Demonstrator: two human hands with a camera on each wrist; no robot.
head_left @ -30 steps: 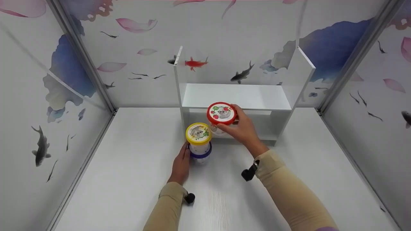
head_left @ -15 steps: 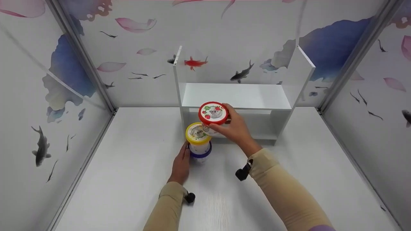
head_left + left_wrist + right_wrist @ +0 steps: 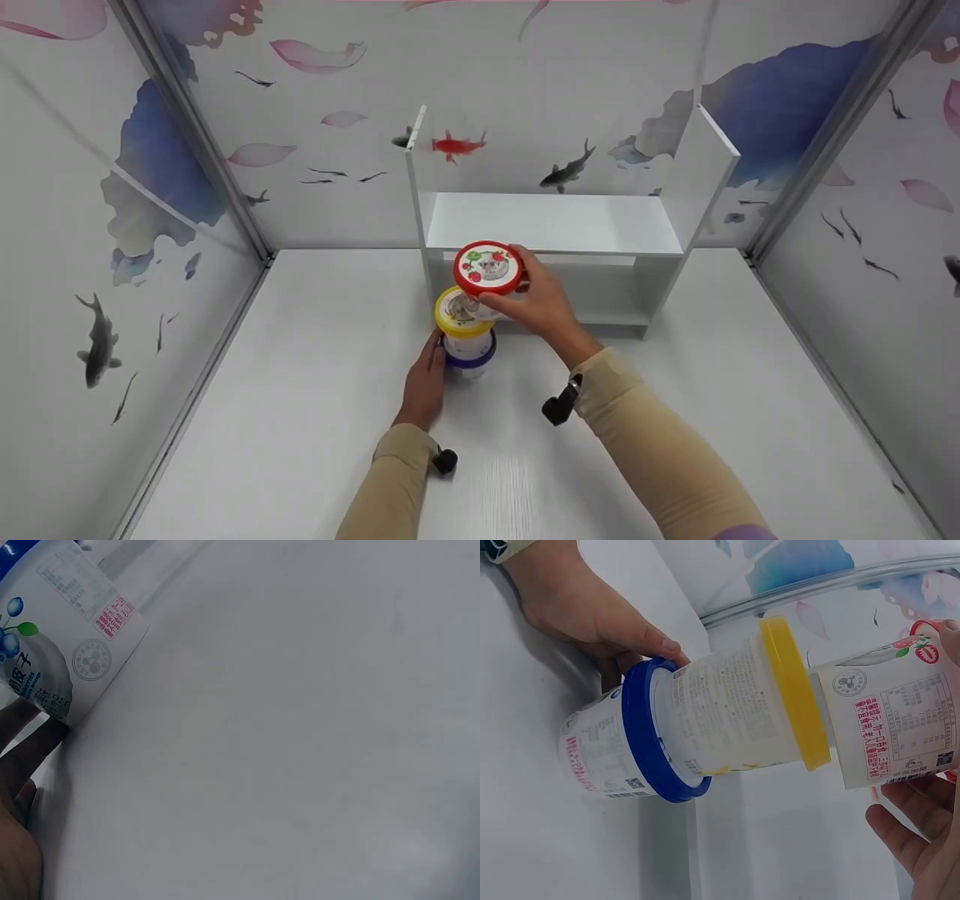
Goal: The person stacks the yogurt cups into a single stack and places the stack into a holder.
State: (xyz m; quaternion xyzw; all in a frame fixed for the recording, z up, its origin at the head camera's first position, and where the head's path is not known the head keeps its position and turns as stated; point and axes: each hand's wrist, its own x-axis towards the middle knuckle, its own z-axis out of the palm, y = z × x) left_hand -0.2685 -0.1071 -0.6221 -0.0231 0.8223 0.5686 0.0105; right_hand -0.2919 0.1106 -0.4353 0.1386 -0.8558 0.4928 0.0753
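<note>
Two paper tubs stand stacked upright: a blue-lidded tub (image 3: 600, 750) below, a yellow-lidded tub (image 3: 731, 705) on its lid. My left hand (image 3: 425, 386) is at the left side of the stack, fingers extended against the blue-lidded tub, as the left wrist view also shows. My right hand (image 3: 544, 300) grips a red-lidded tub (image 3: 487, 268), thumb at the near side and fingers round the far side. Its base is just over the yellow lid (image 3: 799, 694), set a little off to the right; whether they touch I cannot tell.
A white shelf unit (image 3: 555, 223) with tall side panels stands right behind the stack, against the back wall. White tabletop (image 3: 337, 337) spreads on both sides. Walls printed with fish and petals enclose the table at left, back and right.
My right hand has carried the red-lidded tub leftward, from beside the yellow-lidded tub to over its lid. The left hand and the two stacked tubs have stayed in place.
</note>
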